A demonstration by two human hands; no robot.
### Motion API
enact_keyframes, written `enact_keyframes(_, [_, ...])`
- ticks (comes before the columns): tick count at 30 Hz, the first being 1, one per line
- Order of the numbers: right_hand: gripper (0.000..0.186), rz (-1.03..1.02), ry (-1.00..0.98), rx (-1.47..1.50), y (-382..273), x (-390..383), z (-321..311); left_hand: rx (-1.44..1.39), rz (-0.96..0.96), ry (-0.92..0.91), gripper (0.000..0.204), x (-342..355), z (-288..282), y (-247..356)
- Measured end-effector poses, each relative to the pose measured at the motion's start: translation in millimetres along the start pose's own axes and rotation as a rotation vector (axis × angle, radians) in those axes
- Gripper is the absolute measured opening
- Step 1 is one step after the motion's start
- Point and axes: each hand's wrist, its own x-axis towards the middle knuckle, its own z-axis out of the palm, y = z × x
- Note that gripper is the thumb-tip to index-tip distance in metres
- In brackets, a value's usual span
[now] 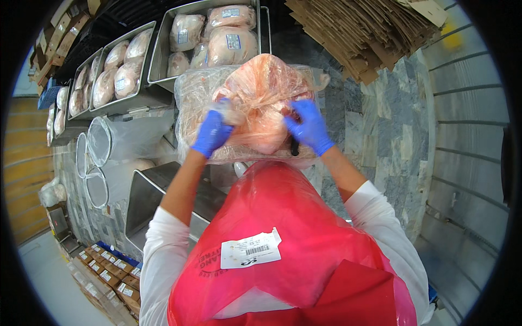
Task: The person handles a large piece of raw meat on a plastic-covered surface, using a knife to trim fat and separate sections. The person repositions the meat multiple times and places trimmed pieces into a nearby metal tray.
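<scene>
A large raw pink piece of meat [266,98], partly covered by clear plastic film, lies before me on a plastic-covered block [190,125]. My left hand [213,133], in a blue glove, is at the meat's left side. Its fingers are curled round a pale, blurred lump that looks like crumpled film. At the right side, my blue-gloved right hand [309,126] has its fingers bent in at a dark red part of the meat; what they grip is hidden. A short black bar [294,146], possibly a handle, juts out below that hand.
Metal bins [154,81] of wrapped, labelled whole birds [234,43] stand far left. Flattened cardboard [359,32] is stacked far right. Hoops with clear bags [100,141] and a metal tub [142,204] are at left. Brown boxes [111,271] stand lower left. A red plastic apron [304,217] covers my front.
</scene>
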Motion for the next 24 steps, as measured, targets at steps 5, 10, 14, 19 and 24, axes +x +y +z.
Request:
enact_keyframes(5, [0.066, -0.101, -0.08, -0.307, -38, -24, 38, 0.112, -0.387, -0.008, 0.022, 9, 37, 27])
enact_keyframes(10, [0.07, -0.129, -0.139, -0.288, -48, -22, 20, -0.658, -0.429, 0.071, 0.018, 34, -29, 33])
enact_keyframes(14, [0.051, -0.033, -0.026, -0.303, -53, -12, 35, -0.873, -0.433, 0.087, 0.027, 50, -70, 77])
enact_keyframes(19, [0.013, 0.217, 0.215, 0.394, -19, 5, 54, -1.215, -0.658, 0.124, 0.024, 49, -75, 62])
enact_keyframes(24, [0.014, 0.759, 0.234, 0.857, -17, 25, 38, -1.32, -0.673, 0.228, 0.029, 46, -90, 17])
